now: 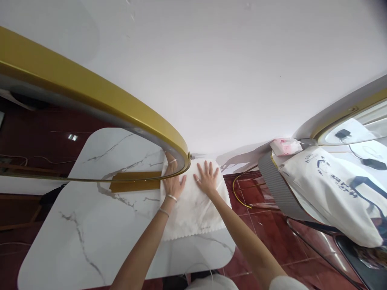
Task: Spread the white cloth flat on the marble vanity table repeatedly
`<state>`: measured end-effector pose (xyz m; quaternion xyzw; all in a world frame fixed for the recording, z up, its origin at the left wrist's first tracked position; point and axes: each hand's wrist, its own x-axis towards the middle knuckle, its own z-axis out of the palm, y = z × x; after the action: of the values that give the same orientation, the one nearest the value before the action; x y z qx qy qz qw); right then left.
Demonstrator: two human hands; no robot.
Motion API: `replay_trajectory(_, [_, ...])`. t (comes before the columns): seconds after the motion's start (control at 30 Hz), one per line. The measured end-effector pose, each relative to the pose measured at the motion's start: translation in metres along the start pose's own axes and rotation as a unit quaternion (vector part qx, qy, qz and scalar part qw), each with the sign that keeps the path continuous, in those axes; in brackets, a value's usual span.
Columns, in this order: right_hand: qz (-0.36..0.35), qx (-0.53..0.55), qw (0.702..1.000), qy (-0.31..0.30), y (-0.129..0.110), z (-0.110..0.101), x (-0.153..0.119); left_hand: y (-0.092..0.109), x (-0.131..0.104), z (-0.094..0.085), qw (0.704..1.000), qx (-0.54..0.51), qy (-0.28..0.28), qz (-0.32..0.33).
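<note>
A thin white cloth with scalloped edges lies spread over the right end of a white marble-patterned table. My left hand, with bangles at its wrist, rests on the cloth's left side near the mirror's lower rim. Its thumb stands apart and its fingers point toward the wall. My right hand lies flat on the upper right part of the cloth, fingers spread, a ring on one of them. Neither hand grasps anything. Small faint print shows near the cloth's front edge.
A large gold-framed mirror juts from the wall over the table's left side, close to my left hand. At right, a second table bears a white printed bag and a tissue pack. Red floor tiles lie between.
</note>
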<state>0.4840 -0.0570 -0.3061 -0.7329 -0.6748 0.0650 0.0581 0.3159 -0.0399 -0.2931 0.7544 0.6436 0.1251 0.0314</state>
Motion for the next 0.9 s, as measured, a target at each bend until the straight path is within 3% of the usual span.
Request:
replay_trajectory(0.2, [-0.074,-0.011,0.996,0.055,0.004,0.007,-0.117,-0.005,-0.095,-0.013,0.997,-0.001,0.070,0.017])
replay_trajectory(0.27, [-0.080,-0.011,0.995,0.061,0.007,0.006,-0.147,-0.003,-0.110,-0.011,0.997,0.004,0.067,0.035])
replay_trajectory(0.33, [-0.075,-0.012,0.995,0.065,0.010,0.006,-0.160,0.004,-0.108,-0.005,0.996,0.008,0.040,0.081])
replay_trajectory(0.43, [-0.057,-0.017,0.996,0.065,0.015,0.008,-0.141,0.016,-0.077,0.007,0.990,-0.011,-0.012,0.141])
replay_trajectory(0.6, [-0.018,-0.015,0.999,0.038,0.024,0.006,-0.060,0.033,0.011,0.020,0.986,-0.068,-0.043,0.145])
replay_trajectory(0.67, [-0.012,-0.012,1.000,0.017,0.027,0.002,-0.034,0.038,0.031,0.020,0.986,-0.077,-0.055,0.135])
replay_trajectory(0.77, [-0.006,-0.005,1.000,0.020,0.029,-0.003,-0.024,0.038,0.019,0.014,0.991,-0.079,-0.040,0.101])
replay_trajectory(0.9, [-0.002,0.004,0.999,0.052,0.028,-0.003,-0.067,0.020,-0.068,-0.003,0.998,-0.052,0.000,0.043])
